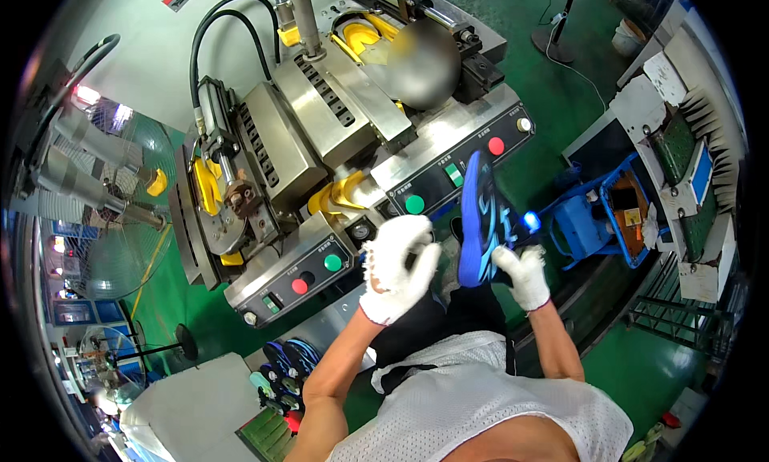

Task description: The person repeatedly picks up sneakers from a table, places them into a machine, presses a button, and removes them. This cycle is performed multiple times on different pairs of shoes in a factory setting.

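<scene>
A blue and black sports shoe [481,234] with light-blue markings stands on end, toe or heel pointing up, in front of the machine. My right hand [525,278], in a white knit glove, grips its lower end from the right side. To the left of the shoe, my gloved left hand [399,268] is raised near the control panel. Its fingers are loosely bent and apart, with nothing seen in them. Just beyond the hands stands a metal press machine [320,117] with yellow shoe-shaped pads [344,193] in it.
Green and red buttons line the control panels [481,153]. At lower left lie several shoes [288,370] beside a white surface [192,410]. A blue chair [577,225] and a rack with brushes [681,165] stand on the right. A fan [120,197] is at left.
</scene>
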